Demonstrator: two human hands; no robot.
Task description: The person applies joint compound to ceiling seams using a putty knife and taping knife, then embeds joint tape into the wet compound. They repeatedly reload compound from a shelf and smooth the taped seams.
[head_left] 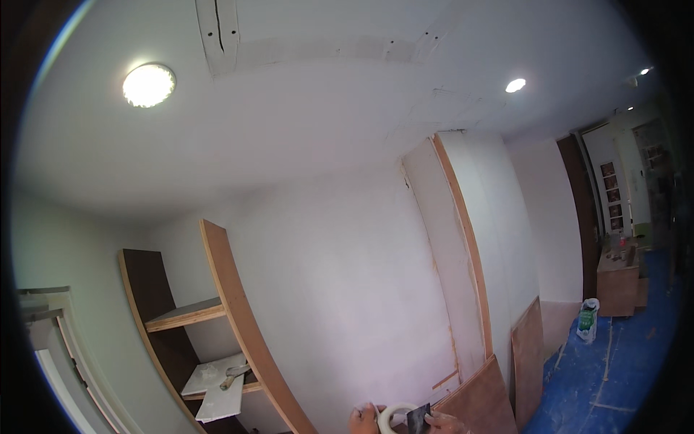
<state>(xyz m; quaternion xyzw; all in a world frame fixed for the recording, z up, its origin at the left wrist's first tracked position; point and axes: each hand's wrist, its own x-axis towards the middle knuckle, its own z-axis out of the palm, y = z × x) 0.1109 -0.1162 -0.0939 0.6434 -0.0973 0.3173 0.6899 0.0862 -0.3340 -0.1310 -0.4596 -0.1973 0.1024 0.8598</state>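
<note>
A white roll (pixel 390 415) sat at the lower rim of the view, partly cut off, between the left hand (pixel 363 419) and the right hand (pixel 446 424). The right hand gripped a dark flat blade (pixel 418 419), which overlapped the roll's right side; the left hand's fingers were curled beside the roll, though I couldn't tell whether they gripped it. Open room lay above both hands, before the pale wall (pixel 340 296). The roll's hole faced the viewer; the blade's free edge pointed upward, its long axis unclear. Brown boards (pixel 483 396) stood close on the right, limiting sideways room. Leftward rose a wooden shelf unit (pixel 244 311), bearing white panels (pixel 221 405) and a handled tool (pixel 230 377). Blue sheeting (pixel 578 372) covered the floor far right.
</note>
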